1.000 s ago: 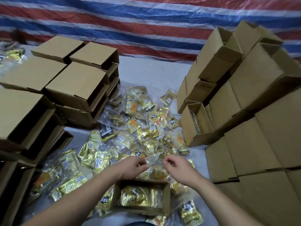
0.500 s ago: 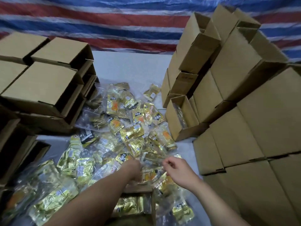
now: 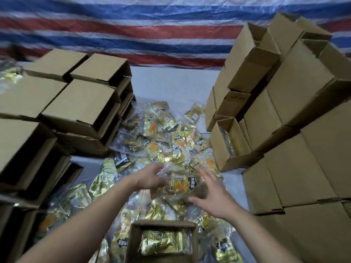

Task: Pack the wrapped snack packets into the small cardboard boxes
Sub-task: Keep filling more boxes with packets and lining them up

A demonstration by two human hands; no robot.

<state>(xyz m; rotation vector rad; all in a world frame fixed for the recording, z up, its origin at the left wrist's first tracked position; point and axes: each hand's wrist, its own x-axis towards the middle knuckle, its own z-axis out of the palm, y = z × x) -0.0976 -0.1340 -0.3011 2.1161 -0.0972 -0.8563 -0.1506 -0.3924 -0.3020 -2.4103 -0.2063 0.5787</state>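
A clear-wrapped snack packet (image 3: 180, 185) with gold foil, an orange patch and a black label hangs just above the pile between my hands. My left hand (image 3: 150, 177) grips its left edge with curled fingers. My right hand (image 3: 214, 194) is spread at its right side, fingers straight, thumb below the packet. Near the bottom edge stands a small open cardboard box (image 3: 163, 223) with a gold packet (image 3: 161, 243) lying inside. Several more wrapped packets form a loose pile (image 3: 167, 141) on the grey surface beyond my hands.
Stacked cardboard boxes (image 3: 79, 105) line the left side, open ends facing the pile. A taller stack of boxes (image 3: 296, 92) fills the right, with one open box (image 3: 224, 141) at its foot. A red, white and blue striped tarp (image 3: 152, 25) hangs behind.
Both hands were down in the pile; now they have come up with one clear-wrapped packet between them. The view has tilted, showing the open box at the bottom again.
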